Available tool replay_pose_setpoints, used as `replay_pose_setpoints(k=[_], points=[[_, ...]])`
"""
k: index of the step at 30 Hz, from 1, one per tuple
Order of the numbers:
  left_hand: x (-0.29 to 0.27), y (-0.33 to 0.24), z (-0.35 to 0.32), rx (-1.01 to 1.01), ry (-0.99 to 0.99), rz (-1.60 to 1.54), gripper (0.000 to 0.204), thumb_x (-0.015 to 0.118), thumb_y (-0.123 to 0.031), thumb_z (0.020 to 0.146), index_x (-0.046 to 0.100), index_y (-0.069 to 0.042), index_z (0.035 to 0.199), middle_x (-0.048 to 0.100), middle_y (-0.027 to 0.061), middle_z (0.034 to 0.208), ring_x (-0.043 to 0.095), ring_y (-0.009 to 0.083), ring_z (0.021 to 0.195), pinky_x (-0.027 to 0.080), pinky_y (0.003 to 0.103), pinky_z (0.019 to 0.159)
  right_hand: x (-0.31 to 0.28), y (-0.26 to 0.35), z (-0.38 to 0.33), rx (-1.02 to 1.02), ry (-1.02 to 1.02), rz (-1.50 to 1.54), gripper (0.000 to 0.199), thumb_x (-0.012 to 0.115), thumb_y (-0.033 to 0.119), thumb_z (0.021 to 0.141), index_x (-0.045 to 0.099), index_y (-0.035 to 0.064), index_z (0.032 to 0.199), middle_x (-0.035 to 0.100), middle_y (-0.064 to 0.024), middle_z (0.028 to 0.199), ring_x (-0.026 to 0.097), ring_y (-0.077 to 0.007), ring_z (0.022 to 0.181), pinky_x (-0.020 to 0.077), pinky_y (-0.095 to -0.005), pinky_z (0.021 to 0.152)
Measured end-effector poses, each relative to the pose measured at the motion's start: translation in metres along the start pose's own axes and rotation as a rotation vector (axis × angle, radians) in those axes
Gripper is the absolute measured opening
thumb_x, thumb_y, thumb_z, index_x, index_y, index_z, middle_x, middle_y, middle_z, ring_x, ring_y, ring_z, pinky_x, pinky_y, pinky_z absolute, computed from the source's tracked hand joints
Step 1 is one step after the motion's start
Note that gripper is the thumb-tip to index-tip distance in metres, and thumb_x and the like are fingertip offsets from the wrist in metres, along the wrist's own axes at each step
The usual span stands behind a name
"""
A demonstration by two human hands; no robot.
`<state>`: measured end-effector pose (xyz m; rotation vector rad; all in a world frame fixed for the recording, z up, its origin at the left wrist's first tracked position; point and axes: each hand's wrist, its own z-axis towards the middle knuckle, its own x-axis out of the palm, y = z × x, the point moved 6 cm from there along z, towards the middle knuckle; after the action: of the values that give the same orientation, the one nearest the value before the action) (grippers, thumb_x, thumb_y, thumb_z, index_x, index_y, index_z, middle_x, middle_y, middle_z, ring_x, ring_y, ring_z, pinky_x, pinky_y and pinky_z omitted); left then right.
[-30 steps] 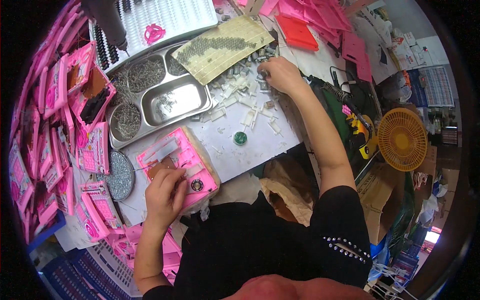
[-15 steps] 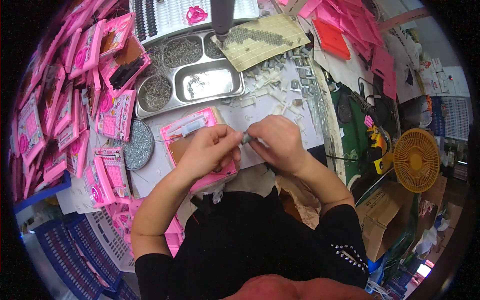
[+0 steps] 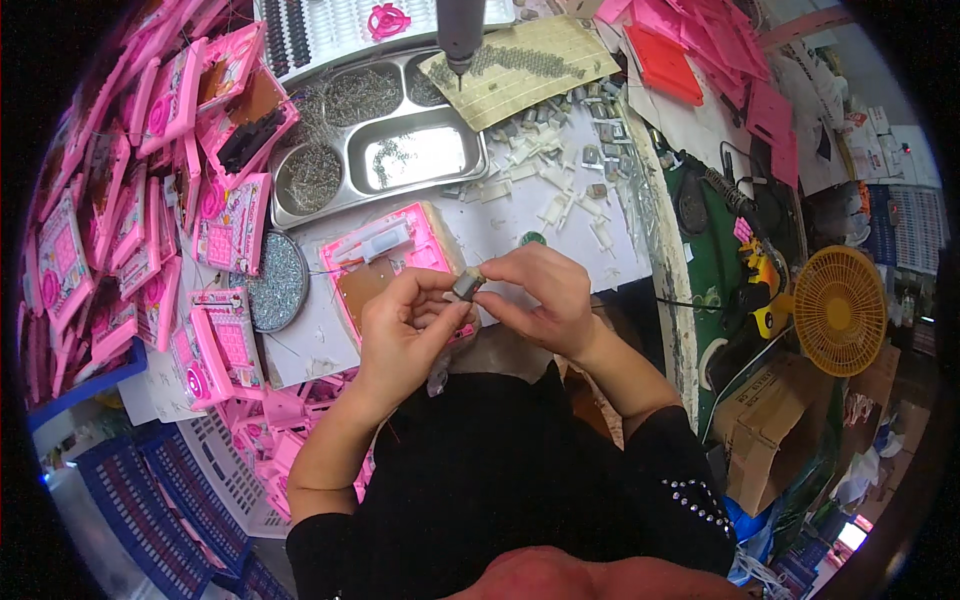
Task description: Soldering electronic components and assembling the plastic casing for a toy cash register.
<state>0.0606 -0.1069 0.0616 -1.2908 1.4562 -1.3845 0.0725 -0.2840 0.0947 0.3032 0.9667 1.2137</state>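
A small grey metal motor (image 3: 466, 285) is pinched between the fingertips of both hands, just over the near right side of a pink plastic casing (image 3: 428, 228). My left hand (image 3: 408, 315) grips it from the left with fingers curled. My right hand (image 3: 540, 300) holds its right end between thumb and forefinger. A white plastic motor holder (image 3: 385, 243) sits in the casing, beside a brown board (image 3: 362, 295). Loose white holders (image 3: 555, 208) and several more small motors (image 3: 592, 155) lie scattered beyond my right hand. A small green round piece (image 3: 532, 238) lies near that hand.
A metal compartment tray (image 3: 420, 160) holds small metal parts. Above it hangs an electric screwdriver (image 3: 460, 35), near a yellowish sheet (image 3: 520, 75) of small parts. A round dish of screws (image 3: 278, 285) and piled pink casings (image 3: 110, 210) are left; a yellow fan (image 3: 840, 310) stands right.
Both hands have come slightly down and left with the motor, which now shows more fully between the fingertips. The green round piece has come into sight. The hanging screwdriver has swung slightly right.
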Motion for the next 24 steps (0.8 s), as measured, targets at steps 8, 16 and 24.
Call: replay_pose_setpoints(k=[8, 16, 24], points=[[-0.001, 0.008, -0.002, -0.022, -0.028, 0.014, 0.020, 0.068, 0.005, 0.094, 0.059, 0.007, 0.111, 0.073, 0.0133, 0.099, 0.073, 0.0144, 0.086, 0.062, 0.025, 0.073, 0.003, 0.008, 0.004, -0.068, 0.009, -0.092, 0.024, 0.082, 0.002, 0.076, 0.072, 0.0022, 0.098, 0.073, -0.0093, 0.085, 0.069, -0.0261, 0.071, 0.0548, -0.0350, 0.061], [0.005, -0.002, 0.000, 0.073, -0.006, 0.272, 0.017, 0.069, 0.003, 0.095, 0.060, 0.006, 0.109, 0.072, 0.0105, 0.088, 0.073, 0.0126, 0.080, 0.060, 0.025, 0.068, 0.014, -0.033, -0.019, 0.591, -0.003, 0.404, 0.010, 0.076, 0.003, 0.082, 0.073, -0.0002, 0.091, 0.073, -0.0117, 0.081, 0.071, -0.0251, 0.069, 0.0549, -0.0318, 0.063], [0.015, 0.017, 0.037, 0.088, -0.077, 0.332, 0.018, 0.073, -0.002, 0.092, 0.059, 0.004, 0.101, 0.071, 0.0096, 0.083, 0.071, 0.0123, 0.072, 0.057, 0.026, 0.062, 0.015, -0.033, -0.008, 0.125, -0.084, -0.256, 0.010, 0.075, 0.004, 0.087, 0.073, -0.0011, 0.096, 0.074, -0.0126, 0.084, 0.072, -0.0220, 0.073, 0.0570, -0.0315, 0.067]])
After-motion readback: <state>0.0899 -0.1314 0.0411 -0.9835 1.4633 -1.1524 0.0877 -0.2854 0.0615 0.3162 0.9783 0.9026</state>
